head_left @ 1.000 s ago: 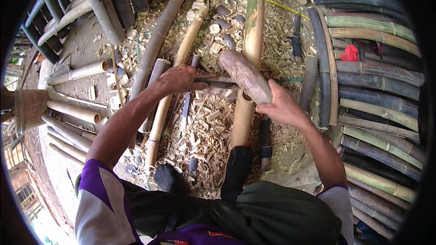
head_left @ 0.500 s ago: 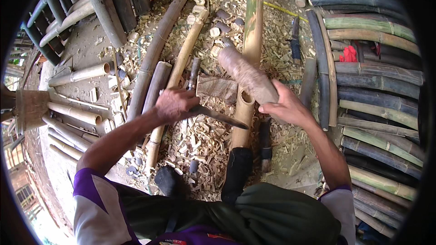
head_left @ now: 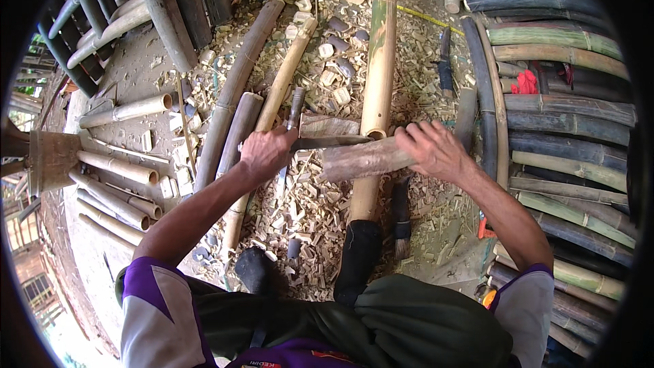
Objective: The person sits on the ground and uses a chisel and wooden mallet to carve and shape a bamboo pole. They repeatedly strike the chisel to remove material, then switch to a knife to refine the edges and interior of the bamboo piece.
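My left hand (head_left: 267, 152) is closed round a knife, whose dark, narrow blade (head_left: 330, 142) points right. Its tip lies at the bamboo pole (head_left: 377, 88), by a hole cut in the pole's upper side. In my closed right hand (head_left: 436, 150) is a thick wooden club (head_left: 368, 159), lying level across the pole just below the blade. Whether club and blade touch, I cannot tell. A wooden block (head_left: 332, 124) is left of the pole, partly behind the blade. My dark-covered foot (head_left: 357, 249) rests at the pole's near end.
A chisel-like tool (head_left: 296, 105) stands near my left hand. A brush (head_left: 401, 221) lies right of the pole. Wood chips (head_left: 300, 208) cover the ground. Bamboo poles (head_left: 565, 123) line the right side; cut lengths (head_left: 119, 167) lie left. A yellow tape (head_left: 422, 15) stretches behind.
The club has swung down and left, from slanting above the pole to lying level across it. My left hand has risen slightly, and the blade has turned from slanting downward to nearly level.
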Demonstrator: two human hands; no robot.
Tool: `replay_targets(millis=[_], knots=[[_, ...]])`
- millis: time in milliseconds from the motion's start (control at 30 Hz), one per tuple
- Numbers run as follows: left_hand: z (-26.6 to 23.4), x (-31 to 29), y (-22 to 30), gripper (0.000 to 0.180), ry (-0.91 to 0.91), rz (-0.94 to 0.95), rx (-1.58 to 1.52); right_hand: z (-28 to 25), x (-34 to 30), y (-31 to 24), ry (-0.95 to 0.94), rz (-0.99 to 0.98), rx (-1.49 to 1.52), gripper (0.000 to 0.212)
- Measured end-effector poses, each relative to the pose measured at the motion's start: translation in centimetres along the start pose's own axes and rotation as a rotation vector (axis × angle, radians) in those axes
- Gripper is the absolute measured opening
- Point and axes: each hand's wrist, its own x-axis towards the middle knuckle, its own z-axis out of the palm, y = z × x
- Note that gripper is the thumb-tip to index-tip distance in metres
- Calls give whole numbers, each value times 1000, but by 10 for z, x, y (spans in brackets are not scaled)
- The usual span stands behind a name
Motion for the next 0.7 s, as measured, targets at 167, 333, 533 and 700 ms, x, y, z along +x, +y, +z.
replay_targets(millis=[167, 333, 533, 700], knots=[[-15, 20, -1, 21, 87, -366, -601, 1, -29, -19, 178, 405, 588, 61], [-18, 64, 22, 26, 231, -469, -588, 25, -51, -63, 472, 867, 1018, 52], [8, 134, 16, 26, 399, -497, -473, 83, -69, -75, 583, 1295, 1027, 65], [28, 155, 20, 37, 328, -517, -395, 135, -91, -83, 510, 1399, 784, 77]])
